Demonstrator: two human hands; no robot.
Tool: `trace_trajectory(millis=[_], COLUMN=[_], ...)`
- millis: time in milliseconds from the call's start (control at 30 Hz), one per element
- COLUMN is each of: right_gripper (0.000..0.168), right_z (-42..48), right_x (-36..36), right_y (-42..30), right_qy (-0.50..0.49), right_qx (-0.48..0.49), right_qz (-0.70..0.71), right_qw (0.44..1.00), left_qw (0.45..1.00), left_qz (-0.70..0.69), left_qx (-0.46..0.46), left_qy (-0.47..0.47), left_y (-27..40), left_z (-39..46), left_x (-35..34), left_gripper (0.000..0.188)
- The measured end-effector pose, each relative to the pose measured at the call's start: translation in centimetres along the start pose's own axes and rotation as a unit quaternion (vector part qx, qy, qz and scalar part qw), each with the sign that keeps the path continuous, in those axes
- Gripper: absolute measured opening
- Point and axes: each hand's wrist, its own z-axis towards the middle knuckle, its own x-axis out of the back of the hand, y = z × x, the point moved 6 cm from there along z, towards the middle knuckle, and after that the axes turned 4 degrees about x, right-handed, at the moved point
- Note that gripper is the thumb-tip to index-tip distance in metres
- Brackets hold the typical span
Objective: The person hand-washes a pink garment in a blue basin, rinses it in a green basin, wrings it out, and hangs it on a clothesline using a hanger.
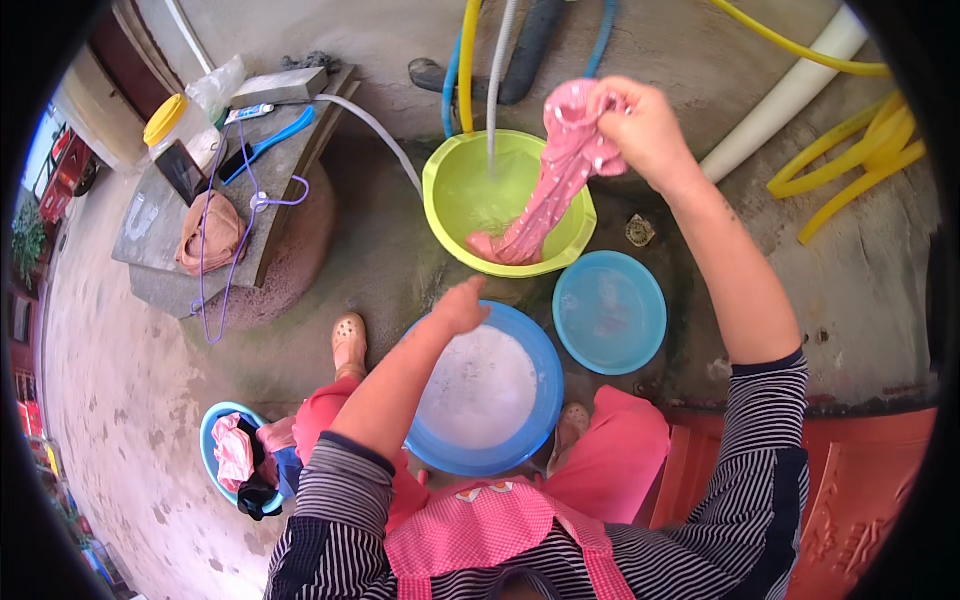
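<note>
My right hand grips a pink garment with white spots and holds it up. The garment's lower end hangs into a yellow-green plastic basin that contains water. My left hand is empty, held near the far rim of a blue basin; its fingers are partly hidden from this angle. White suds cover the water in that blue basin between my legs. A smaller light-blue basin with cloudy water stands right of it.
A grey hose reaches down into the yellow-green basin. At left, a stone slab table bears a purple hanger, a brown cloth, a blue-handled brush and a yellow-lidded jar. A tub of clothes stands lower left.
</note>
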Motion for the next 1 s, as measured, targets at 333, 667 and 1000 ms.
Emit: trace_trajectory(millis=[333,667,1000], right_gripper=[0.026,0.019,0.064], right_z=[-0.7,-3.6,-10.5], right_x=[6.3,-3.9,-17.4], right_y=[-7.4,24.4,20.6], right_qy=[0.144,0.046,-0.267], right_qx=[0.152,-0.221,-0.091], right_qz=[0.211,0.208,-0.045], right_qw=[0.955,0.952,0.958], left_qw=[0.953,0.746,0.798], left_qz=[-0.3,-0.643,-0.593], left_qx=[-0.026,0.172,0.043], left_qy=[0.027,-0.024,-0.098], left_y=[8.7,0.5,0.7], left_z=[6.6,5.3,5.0], left_x=[1.5,-2.4,-3.5], left_gripper=[0.046,0.042,0.066])
